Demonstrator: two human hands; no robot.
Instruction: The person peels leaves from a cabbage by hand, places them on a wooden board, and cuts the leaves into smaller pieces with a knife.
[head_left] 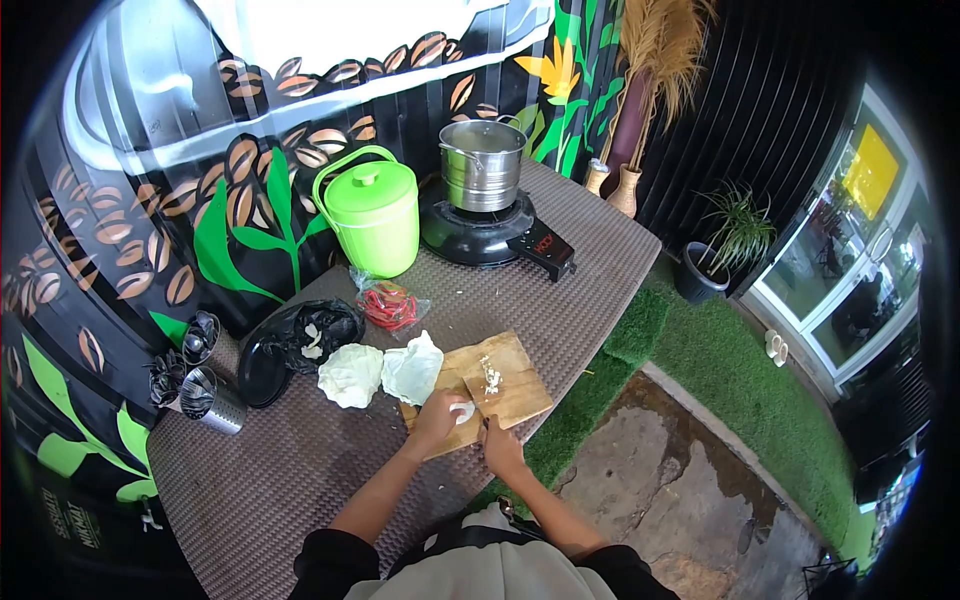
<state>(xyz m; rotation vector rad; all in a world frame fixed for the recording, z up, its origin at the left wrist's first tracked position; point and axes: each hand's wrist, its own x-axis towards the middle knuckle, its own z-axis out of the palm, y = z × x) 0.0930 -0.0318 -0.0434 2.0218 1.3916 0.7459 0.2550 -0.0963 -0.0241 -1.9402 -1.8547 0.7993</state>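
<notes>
Grey garment [490,575] and black sleeves [335,562] of the wearer occupy the near edge of my remote feed. Beyond them, the right hand [503,452] has its fingers wrapped around a dark handle [486,424], apparently a knife's; I cannot make out the blade with certainty. Beside it, the left hand [436,420] bends its fingers, closed against a white piece [463,411] and pinning it to the wooden board [520,402]; I cannot tell whether there are gaps between those fingers.

Assessment of the step, which I judge to be cutting: the left fingertips should be tucked back from the edge, knuckles leading, and the white piece pressed flat so that it cannot roll. I recommend short, even strokes with the right wrist level, and a check that the board sits firm on the surface [280,470].

Farther along the board lie small white bits [491,376], chopped and loosely grouped; I advise keeping them out of the blade's path. Two pale leafy pieces [412,368] rest just left of the board. Past these I record a clear bag of red items [388,305], a green lidded bucket [378,215] and, farthest on the surface, a metal pot [482,165] upright on a black stove [478,232].
</notes>
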